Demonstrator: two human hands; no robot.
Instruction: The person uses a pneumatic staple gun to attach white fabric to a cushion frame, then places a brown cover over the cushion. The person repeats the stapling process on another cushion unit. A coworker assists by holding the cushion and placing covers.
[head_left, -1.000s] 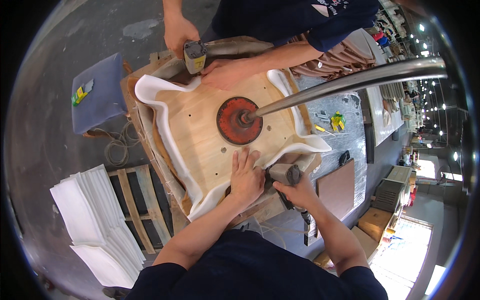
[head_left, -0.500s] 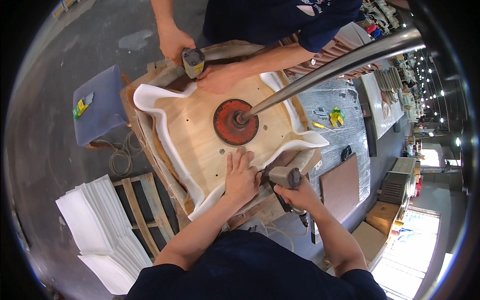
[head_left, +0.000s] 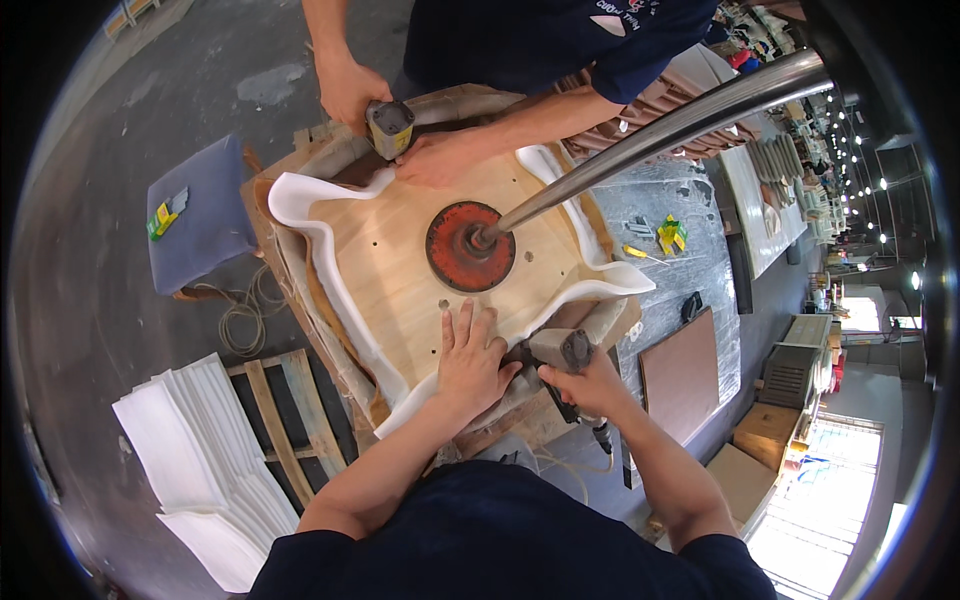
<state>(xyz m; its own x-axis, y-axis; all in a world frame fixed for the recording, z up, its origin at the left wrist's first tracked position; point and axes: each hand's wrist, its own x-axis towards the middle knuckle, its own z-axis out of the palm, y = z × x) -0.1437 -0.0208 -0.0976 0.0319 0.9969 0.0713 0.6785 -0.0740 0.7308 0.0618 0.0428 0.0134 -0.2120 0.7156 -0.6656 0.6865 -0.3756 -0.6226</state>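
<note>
My right hand (head_left: 588,383) grips a pneumatic staple gun (head_left: 562,349), its nose at the near edge of a pale plywood seat panel (head_left: 380,270). Fingers stretched out, my left hand (head_left: 470,362) lies on the panel's near edge, just left of the gun's nose. White foam padding (head_left: 325,265) wraps up around the panel's rim. A red round plate (head_left: 458,265) on the end of a metal rod (head_left: 660,135) rests on the panel's middle. Across from me a co-worker's hand (head_left: 352,92) holds another staple gun (head_left: 388,130) at the far edge, the other hand lying on the panel.
Stacked white foam sheets (head_left: 190,440) stand at the lower left beside a wooden pallet (head_left: 290,420). A blue covered stool (head_left: 205,225) carries a small yellow-green box. To the right, a plastic-covered table (head_left: 690,270) holds a brown board (head_left: 682,375), small boxes and a screwdriver (head_left: 645,255).
My left hand has slid a little leftward along the panel's near edge. The staple gun in my right hand has followed slightly to the left. The co-worker's hands have barely moved.
</note>
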